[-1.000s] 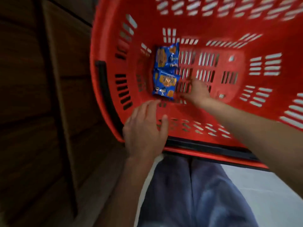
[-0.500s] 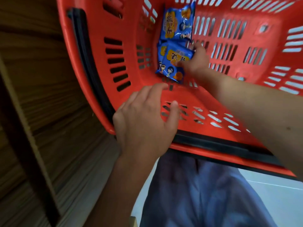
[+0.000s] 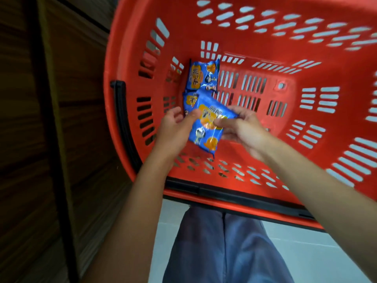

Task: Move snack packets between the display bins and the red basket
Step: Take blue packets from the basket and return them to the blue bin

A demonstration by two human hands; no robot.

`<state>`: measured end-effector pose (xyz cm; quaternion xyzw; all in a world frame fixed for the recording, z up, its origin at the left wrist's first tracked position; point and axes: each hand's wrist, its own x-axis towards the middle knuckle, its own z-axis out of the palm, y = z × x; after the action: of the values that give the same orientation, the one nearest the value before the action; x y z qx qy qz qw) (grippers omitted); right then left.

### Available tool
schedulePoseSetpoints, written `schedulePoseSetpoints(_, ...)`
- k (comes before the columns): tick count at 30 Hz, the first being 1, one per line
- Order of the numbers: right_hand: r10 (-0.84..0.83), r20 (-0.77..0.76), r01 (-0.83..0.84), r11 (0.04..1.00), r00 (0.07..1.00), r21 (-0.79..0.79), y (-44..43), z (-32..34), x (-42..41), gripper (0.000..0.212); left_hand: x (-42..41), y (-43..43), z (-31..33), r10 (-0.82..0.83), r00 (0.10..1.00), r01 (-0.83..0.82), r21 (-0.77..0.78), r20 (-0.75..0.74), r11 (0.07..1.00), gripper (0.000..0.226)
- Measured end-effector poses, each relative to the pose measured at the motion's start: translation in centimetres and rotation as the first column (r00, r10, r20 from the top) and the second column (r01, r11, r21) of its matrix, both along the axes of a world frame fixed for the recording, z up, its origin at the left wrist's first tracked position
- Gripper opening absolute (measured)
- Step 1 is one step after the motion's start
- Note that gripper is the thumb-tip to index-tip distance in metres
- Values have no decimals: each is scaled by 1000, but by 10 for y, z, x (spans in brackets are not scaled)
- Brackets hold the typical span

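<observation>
The biggest thing in my feed is the red basket (image 3: 265, 158), which is tilted so I look straight into its slotted bottom, with its black handle (image 3: 234, 194) folded along the near rim. Dark wooden panelling (image 3: 51, 139) fills the left side, and blue trousers (image 3: 224, 252) and pale floor (image 3: 306, 242) show below. I see no display bin. Both forearms reach in over the near rim. The right hand (image 3: 242, 129) pinches the lifted packet (image 3: 208, 129) at its right edge, thumb on top and fingers behind. The left hand (image 3: 173, 129) has its thumb laid on the packet's left edge and its fingers cupped under, which I read as a light grip. That blue and orange packet is held raised above the basket floor, near the left wall. Under its upper corner a half-hidden packet (image 3: 189, 100) lies flat, and beyond that a far packet (image 3: 204, 75) lies flat by the corner. I judge the step to be a handover or a steadying of one packet on its way out. To do it well I would settle on one hand first, let the other go only once that pinch is firm on the sealed edge and not the puffed middle, and raise the packet straight up clear of the rim and handle. Dragging it sideways could snag the packet beneath.
</observation>
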<state>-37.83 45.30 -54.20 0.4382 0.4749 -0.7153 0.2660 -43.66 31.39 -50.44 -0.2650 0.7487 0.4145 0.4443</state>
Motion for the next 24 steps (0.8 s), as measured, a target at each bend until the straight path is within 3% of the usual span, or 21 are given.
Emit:
schedulePoseSetpoints(3, 74, -43, -76, 996, 996, -52, -7, -2, -4, 11, -4, -7, -6, -11, 997, 3, 94, 79, 996, 25)
schedulePoseSetpoints(5, 62, 19, -62, 998, 998, -16, -8, -18, -17, 6, -6, -11, -12, 35, 993, -43, 66, 113, 997, 13)
schedulePoseSetpoints(9, -20, 37, 5, 935, 999, 355, -7, -80, -52, 18, -9, -9, -31, 67, 994, -67, -11, 87, 998, 3)
schedulePoseSetpoints(10, 2, 53, -24, 903, 999, 428, -8, -95, -62, 22, -9, -7, -37, 53, 996, -51, -34, 70, 998, 9)
schedulePoseSetpoints(15, 87, 141, -151, 819, 986, 554, -10, -151, -97, 61, -9, -8, -56, 26, 999, -28, -89, -22, 996, 22)
schedulePoseSetpoints(17, 97, 133, -157, 791, 986, 591, -10, -161, -99, 54, -9, -11, -59, 29, 999, -31, -87, -27, 996, 21)
schedulePoseSetpoints(20, 84, 46, -96, 861, 995, 499, -12, -162, -98, 20, -7, -12, -59, 18, 1000, -19, -78, -20, 997, 15)
schedulePoseSetpoints(24, 42, 14, -43, 861, 999, 506, -9, -149, -95, 21, -9, -10, -58, 77, 997, -77, -78, -11, 994, 11)
